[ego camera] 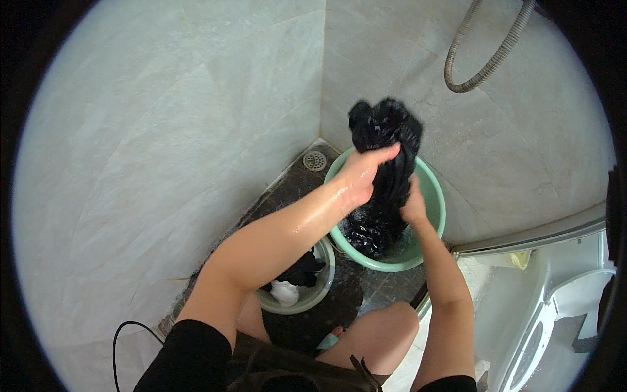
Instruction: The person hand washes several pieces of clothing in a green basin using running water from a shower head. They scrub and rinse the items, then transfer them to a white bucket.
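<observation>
Wet black cloth [387, 127] is lifted above a green plastic basin [436, 196], its lower end hanging into the basin, where some water shows. My left hand [365, 174] grips the bunched cloth from the left, thumb across its front. On the right side, lower down, my right hand [414, 203] holds the same cloth, its fingertips partly hidden behind it. A smaller pale basin [325, 289] stands on the floor below my left forearm, holding black cloth [306, 269] and a white cloth item [285, 293].
A round floor drain [314, 160] lies near the wall corner. A shower hose [465, 85] hangs at the upper right. A curved metal track [529, 237] runs along the right, with a white toilet [534, 343] beyond it. Tiled walls rise behind the basins.
</observation>
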Action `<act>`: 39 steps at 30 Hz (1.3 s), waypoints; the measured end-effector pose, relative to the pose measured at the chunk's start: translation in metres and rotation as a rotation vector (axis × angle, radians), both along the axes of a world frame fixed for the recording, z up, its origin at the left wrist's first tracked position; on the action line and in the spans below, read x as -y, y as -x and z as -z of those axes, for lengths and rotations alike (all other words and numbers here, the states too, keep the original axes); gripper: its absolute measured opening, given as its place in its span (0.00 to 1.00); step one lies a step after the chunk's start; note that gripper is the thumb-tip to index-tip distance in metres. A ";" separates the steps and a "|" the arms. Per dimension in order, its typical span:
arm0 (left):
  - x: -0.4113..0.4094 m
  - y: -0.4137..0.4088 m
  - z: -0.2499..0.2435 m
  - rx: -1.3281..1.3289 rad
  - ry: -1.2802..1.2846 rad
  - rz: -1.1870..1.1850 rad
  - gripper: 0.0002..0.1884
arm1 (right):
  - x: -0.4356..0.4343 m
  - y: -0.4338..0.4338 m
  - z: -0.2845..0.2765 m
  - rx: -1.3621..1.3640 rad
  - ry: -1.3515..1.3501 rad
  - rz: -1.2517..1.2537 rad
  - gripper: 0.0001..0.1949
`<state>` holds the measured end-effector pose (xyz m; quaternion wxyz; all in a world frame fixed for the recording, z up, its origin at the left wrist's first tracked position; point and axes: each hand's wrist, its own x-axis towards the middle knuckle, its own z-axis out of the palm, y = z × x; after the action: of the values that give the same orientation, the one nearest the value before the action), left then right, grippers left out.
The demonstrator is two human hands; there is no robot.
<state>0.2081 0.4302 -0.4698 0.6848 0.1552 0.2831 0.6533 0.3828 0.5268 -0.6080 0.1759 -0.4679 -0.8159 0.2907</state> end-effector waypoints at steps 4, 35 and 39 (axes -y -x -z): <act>0.009 -0.002 0.065 0.023 0.273 0.070 0.15 | 0.045 0.021 0.011 0.950 -0.056 -0.514 0.30; 0.036 -0.032 0.012 0.621 -0.254 0.320 0.30 | 0.114 0.050 -0.280 -1.271 -0.170 -0.732 0.21; 0.038 -0.024 -0.003 0.575 -0.245 0.316 0.26 | 0.108 0.054 -0.277 -1.490 0.179 -0.762 0.22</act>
<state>0.2319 0.3925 -0.4667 0.8055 0.0877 -0.0293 0.5853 0.3283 0.4189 -0.3312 0.5206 0.1416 -0.5624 0.6266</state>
